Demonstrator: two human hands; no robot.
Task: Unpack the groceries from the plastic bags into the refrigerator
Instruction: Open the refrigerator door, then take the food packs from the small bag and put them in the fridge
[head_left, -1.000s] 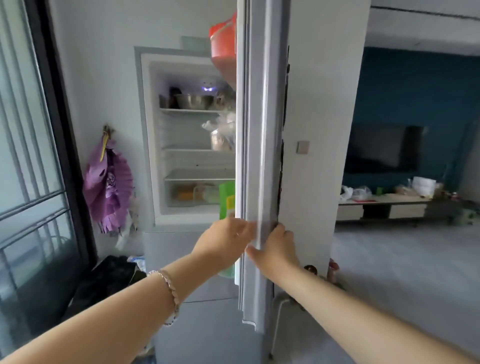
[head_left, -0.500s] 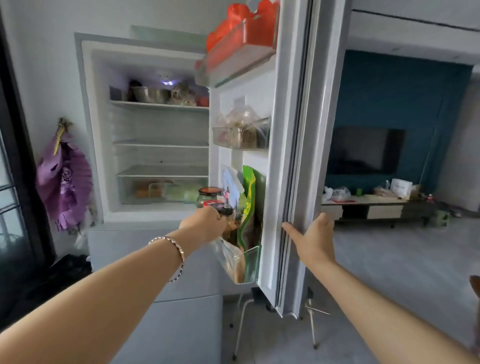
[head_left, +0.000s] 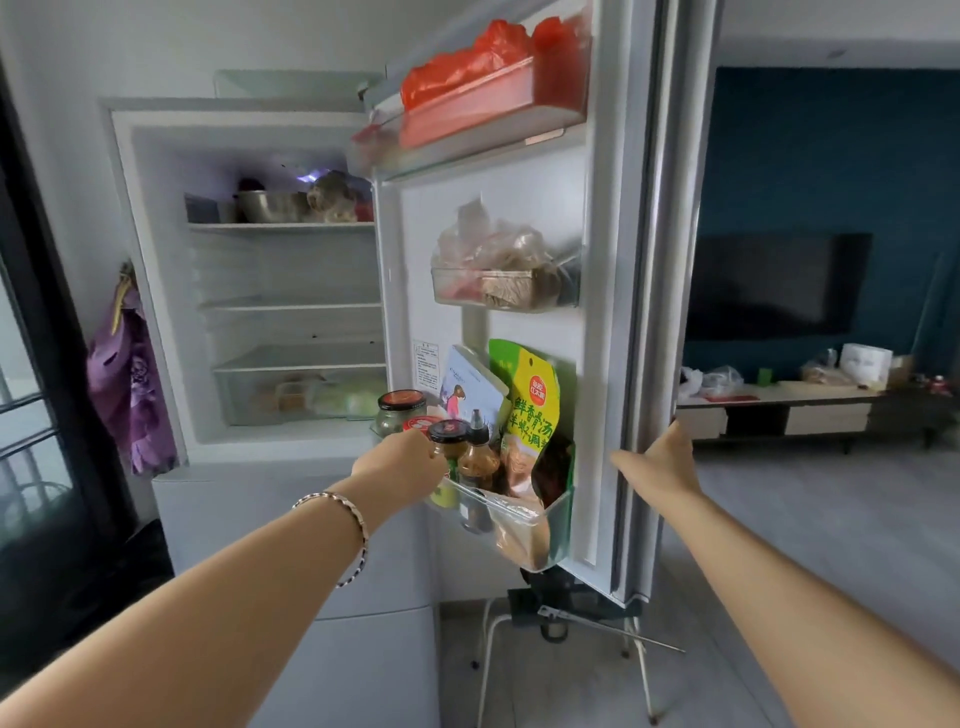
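Door swung further out since half a second ago: the refrigerator door (head_left: 613, 260) now stands wide, its inner shelves facing the camera, and the right hand (head_left: 657, 462) has slid off its grip to lie flat and open against the door's outer edge. The left hand (head_left: 400, 467) is at the near corner of the lower door bin (head_left: 558, 525), knuckles toward the camera; fingers hidden, so cannot tell whether it grips the rim or only touches it. The refrigerator (head_left: 156, 260) shows bare middle shelves (head_left: 291, 306). The only plastic bags (head_left: 709, 379) in sight sit on a low cabinet (head_left: 826, 415) well across the room, probably the groceries, not yet fetched. Risks, as judged: the lower bin is crowded and looks tilted; a jar (head_left: 401, 410) and a squeeze bottle (head_left: 478, 457) stand just beside the left hand, so a careless pull could topple them. A metal stand (head_left: 597, 618) sits under the door; pushing wider may strike it. A long walk for the bags leaves the door open and cold escaping.
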